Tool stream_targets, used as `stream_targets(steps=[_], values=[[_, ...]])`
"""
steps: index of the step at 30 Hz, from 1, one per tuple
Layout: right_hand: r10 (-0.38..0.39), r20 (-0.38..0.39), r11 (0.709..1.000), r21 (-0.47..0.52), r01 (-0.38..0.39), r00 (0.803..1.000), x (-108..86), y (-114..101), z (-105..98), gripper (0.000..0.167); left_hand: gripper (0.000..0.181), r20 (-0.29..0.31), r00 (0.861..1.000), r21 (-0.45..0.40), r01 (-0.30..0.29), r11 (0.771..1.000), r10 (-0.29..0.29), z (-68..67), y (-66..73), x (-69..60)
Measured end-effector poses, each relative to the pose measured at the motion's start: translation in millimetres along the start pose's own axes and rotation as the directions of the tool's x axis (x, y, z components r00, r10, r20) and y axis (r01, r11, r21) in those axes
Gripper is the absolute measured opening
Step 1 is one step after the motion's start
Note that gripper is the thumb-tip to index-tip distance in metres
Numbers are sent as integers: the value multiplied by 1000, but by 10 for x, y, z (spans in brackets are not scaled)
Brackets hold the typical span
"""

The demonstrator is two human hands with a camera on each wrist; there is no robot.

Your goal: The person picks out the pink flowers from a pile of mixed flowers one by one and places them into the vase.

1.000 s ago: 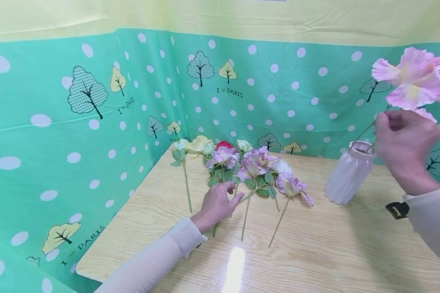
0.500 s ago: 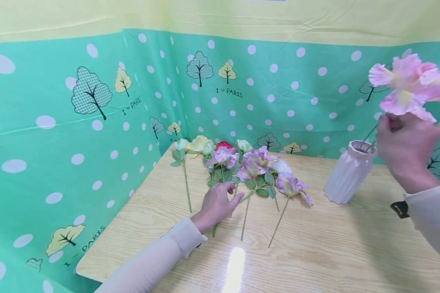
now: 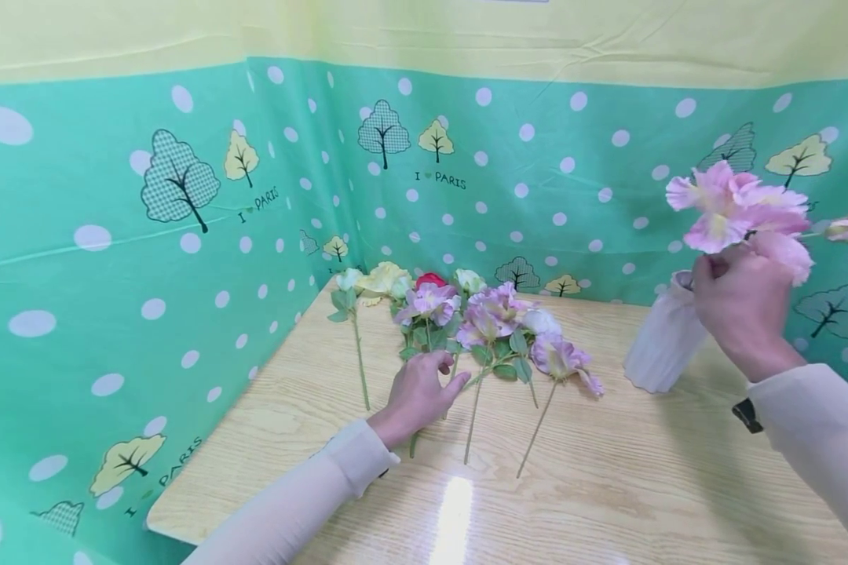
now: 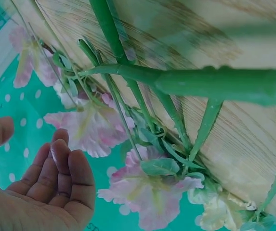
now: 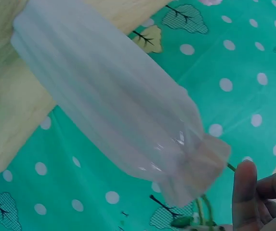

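Pink flower (image 3: 714,205) is held above and beside the vase (image 3: 660,345), stem (image 5: 231,167) pinched by the right hand (image 3: 743,308); left hand (image 3: 420,396) is relaxed, nothing gripped. Stem probably best lowered slowly, lined up with the neck. Vase: green stems (image 5: 209,207) seen at mouth, inside hidden. Loose flowers (image 3: 496,314) are spread beyond left hand, curtain (image 3: 466,212) behind.

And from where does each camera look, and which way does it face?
Head: on the person's head, facing forward and down over the table; left grip, right grip and sleeves show.
Left wrist: on that wrist, facing stems and flowers; left grip at lower left.
Right wrist: on that wrist, facing the vase; part of the right grip at lower right.
Head and right wrist share the vase.
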State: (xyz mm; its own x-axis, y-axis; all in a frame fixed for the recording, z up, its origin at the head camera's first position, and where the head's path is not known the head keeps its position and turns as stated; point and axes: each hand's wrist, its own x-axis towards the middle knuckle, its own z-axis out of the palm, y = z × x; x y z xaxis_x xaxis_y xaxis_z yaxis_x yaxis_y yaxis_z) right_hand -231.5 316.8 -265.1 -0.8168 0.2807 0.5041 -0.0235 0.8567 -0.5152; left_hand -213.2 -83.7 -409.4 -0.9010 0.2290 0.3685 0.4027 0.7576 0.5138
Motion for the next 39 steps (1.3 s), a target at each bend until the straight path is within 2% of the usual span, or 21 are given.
stream_targets(steps=[4, 8, 12, 15, 20, 27, 30, 39], values=[[0, 17, 1000, -14, 0, 1000, -17, 85, 57, 37, 29, 4, 1000, 0, 0, 1000, 0, 1, 7, 7], [32, 98, 999, -46, -27, 995, -27, 148, 62, 38, 30, 4, 1000, 6, -4, 1000, 4, 1, 8, 13], [124, 201, 992, -53, -116, 972, -57, 167, 35, 40, 31, 9, 1000, 8, -3, 1000, 3, 2, 4, 20], [162, 238, 987, -57, -153, 958, -89, 174, 20, 40, 32, 14, 1000, 3, -1, 1000, 1, -1, 1, 24], [123, 227, 992, -42, -116, 966, -158, 194, 15, 35, 32, 23, 1000, -4, -1, 1000, 1, -2, -5, 21], [44, 135, 997, -61, -36, 990, -230, 213, 43, 31, 32, 21, 1000, 4, -5, 1000, 4, 6, -38, 16], [43, 124, 998, -61, -35, 991, -259, 206, 49, 34, 32, 19, 1000, 5, -2, 1000, 2, 3, -54, 15], [49, 155, 996, -86, -36, 987, -430, 189, 118, 44, 27, 7, 1000, 31, 10, 999, -10, -18, -101, 27]])
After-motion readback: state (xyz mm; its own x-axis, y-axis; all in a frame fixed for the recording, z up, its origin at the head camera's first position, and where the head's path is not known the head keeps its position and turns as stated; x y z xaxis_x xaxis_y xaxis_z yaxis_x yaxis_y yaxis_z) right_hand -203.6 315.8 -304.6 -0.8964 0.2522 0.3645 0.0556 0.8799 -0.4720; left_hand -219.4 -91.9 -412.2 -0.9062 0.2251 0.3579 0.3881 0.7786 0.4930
